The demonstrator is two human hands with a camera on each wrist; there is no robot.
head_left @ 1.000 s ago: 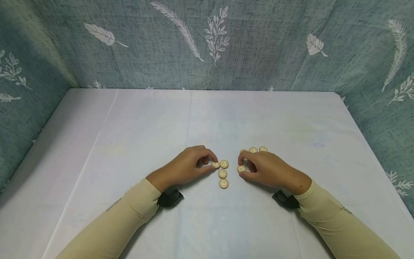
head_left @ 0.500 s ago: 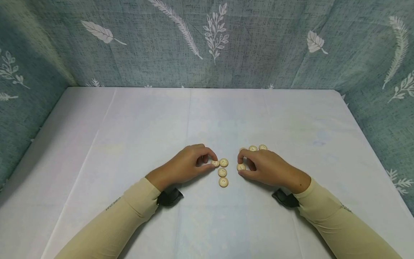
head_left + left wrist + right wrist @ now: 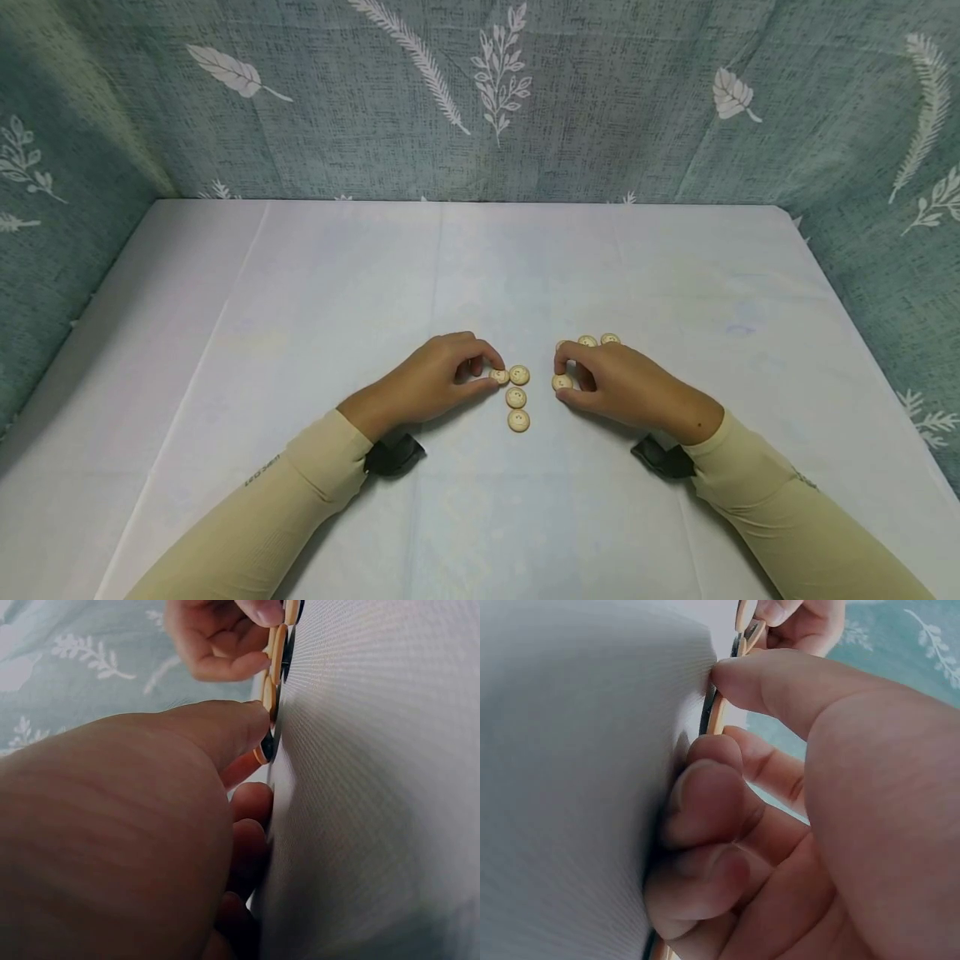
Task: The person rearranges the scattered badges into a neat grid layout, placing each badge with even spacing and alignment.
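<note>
In the head view my left hand (image 3: 431,379) pinches a pale wooden button (image 3: 499,377) between thumb and forefinger, flat on the white cloth. That button lies against the top one (image 3: 519,375) of a short column. Below it come a middle button (image 3: 516,397) and a bottom button (image 3: 518,420). Across a gap to the right, my right hand (image 3: 626,387) pinches another button (image 3: 562,382) by its edges. Just beyond its knuckles lies a row of buttons (image 3: 587,341), the leftmost partly hidden by the forefinger. In the right wrist view, the pinched button (image 3: 716,714) appears edge-on.
A white cloth (image 3: 360,275) covers the table. Behind and at both sides hangs a grey-green curtain (image 3: 600,100) with white leaf prints. Dark bands (image 3: 395,457) sit at both wrists, below the beige sleeves (image 3: 277,508).
My right hand has shifted its button slightly away from me and to the right, nearer the row. The left hand and the column stay in place. The head view has tilted slightly.
</note>
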